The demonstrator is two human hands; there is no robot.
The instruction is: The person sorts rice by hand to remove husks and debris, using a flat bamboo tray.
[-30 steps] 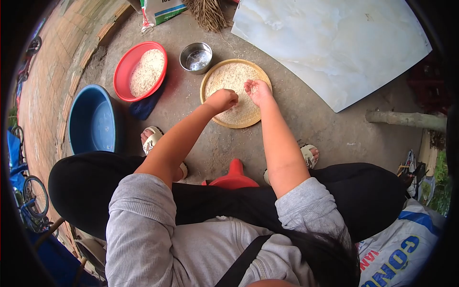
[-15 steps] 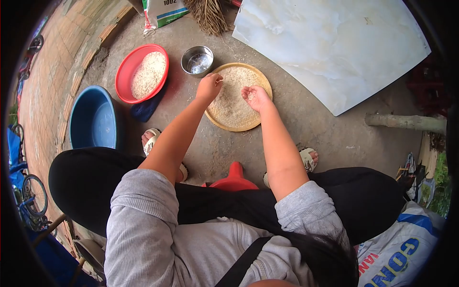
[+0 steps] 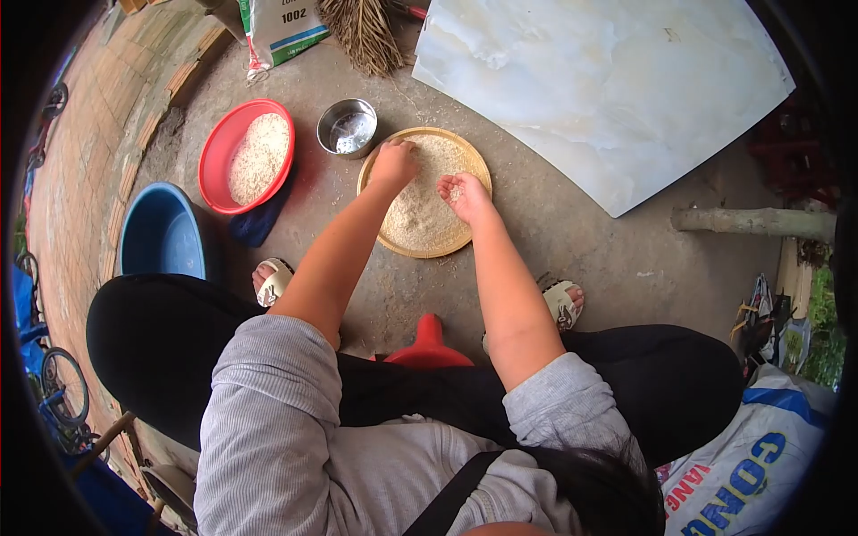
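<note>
On the rice tray (image 3: 427,254), the left hand (image 3: 394,163) is bunched narrow at the far rim, the right hand (image 3: 461,194) loosely cupped mid-tray. Grains (image 3: 416,214) may be flicked over the rim by brisk sweeping.

Home yard, bare concrete floor (image 3: 572,259), brick paving (image 3: 98,134), plastic basins (image 3: 161,237), broom (image 3: 362,31), sacks (image 3: 746,478)

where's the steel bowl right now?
Head view, upper left of centre: the steel bowl sits between the red basin and the woven tray, just beyond the left hand.
</note>
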